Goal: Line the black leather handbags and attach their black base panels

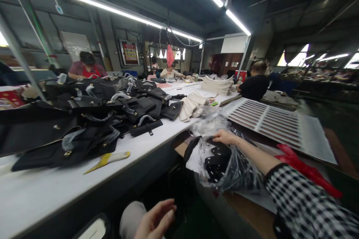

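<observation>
Checking the head view from my remote post, I find the right hand at the upper edge of black pieces in clear plastic wrapping, set over cardboard just off the table's near right edge. Its fingertips are hidden; I cannot tell whether it grips or merely touches. The left hand is low beside a pale trouser leg, fingers loosely curled, nothing visible in them. Risks, in my judgement: the slack, bunched wrapping could snag on fingers, and with one hand at the load, pieces might slip into the gap beside the table. The heap of black bags may slump if knocked, and the yellow pointed object could be brushed over the table's near edge. Surface: the table is white, with pale pieces against the heap, toward its right edge. A slatted white panel and red plastic lie right of the wrapping. Room: strip lights overhead, a framed notice on the far side, and co-workers, including a person in black beyond the panel.
</observation>
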`<state>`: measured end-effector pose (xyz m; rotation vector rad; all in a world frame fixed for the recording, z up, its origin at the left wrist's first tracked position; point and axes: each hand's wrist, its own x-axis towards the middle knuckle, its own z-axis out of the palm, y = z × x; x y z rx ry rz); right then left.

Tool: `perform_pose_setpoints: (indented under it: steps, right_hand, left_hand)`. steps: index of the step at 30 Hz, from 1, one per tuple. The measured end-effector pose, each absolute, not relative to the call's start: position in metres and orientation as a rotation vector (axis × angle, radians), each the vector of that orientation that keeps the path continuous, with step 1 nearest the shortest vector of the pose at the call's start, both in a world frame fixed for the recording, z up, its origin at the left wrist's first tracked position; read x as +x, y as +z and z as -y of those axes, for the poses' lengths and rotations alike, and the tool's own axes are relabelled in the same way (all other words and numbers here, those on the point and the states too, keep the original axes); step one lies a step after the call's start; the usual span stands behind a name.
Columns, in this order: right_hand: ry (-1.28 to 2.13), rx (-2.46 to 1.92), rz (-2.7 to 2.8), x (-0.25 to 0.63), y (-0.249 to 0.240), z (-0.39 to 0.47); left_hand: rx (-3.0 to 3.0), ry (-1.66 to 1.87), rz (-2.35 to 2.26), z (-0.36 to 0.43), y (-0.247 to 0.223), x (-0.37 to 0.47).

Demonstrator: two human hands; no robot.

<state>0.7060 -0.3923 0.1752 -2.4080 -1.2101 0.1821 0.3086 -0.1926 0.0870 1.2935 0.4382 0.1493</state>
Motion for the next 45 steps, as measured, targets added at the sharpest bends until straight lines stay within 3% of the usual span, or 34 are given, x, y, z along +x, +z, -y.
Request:
perform_pose_setpoints:
  steps: [7, 10, 13, 15, 22, 26, 31, 37, 45]
  right_hand:
    - [-0.185, -2.11, 1.369, 0.615, 0.188, 0.374]
    - [-0.58, -1.907, 1.712, 0.553, 0.175, 0.358]
    - [-0.724, -1.79, 1.92, 0.497, 0.159, 0.338]
    - [-0.624, -1.762, 1.95, 0.47, 0.154, 0.325]
    - [0.209, -1.617, 1.702, 0.46, 0.152, 0.286]
    - [0.242, -1.725, 1.435, 0.508, 0.117, 0.258]
    - [0.892, -1.801, 1.198, 0.551, 0.059, 0.255]
    - [0.9, -1.896, 1.098, 0.531, 0.038, 0.24]
    - [0.51, -1.939, 1.382, 0.529, 0.118, 0.185]
  left_hand:
    - [1.1, 0.009, -0.32, 0.211, 0.119, 0.389]
    - [0.81, 0.031, -0.216, 0.209, 0.145, 0.392]
    - [0.728, 0.161, -0.079, 0.2, 0.161, 0.373]
    - [0.747, 0.257, -0.096, 0.191, 0.162, 0.352]
    - [0.789, 0.279, -0.363, 0.148, 0.142, 0.273]
    - [0.801, 0.28, -0.4, 0.131, 0.138, 0.259]
    - [0.776, 0.271, -0.419, 0.128, 0.137, 0.269]
    - [0.78, 0.305, -0.517, 0.117, 0.141, 0.257]
    - [0.648, 0.622, -0.911, 0.083, 0.155, 0.13]
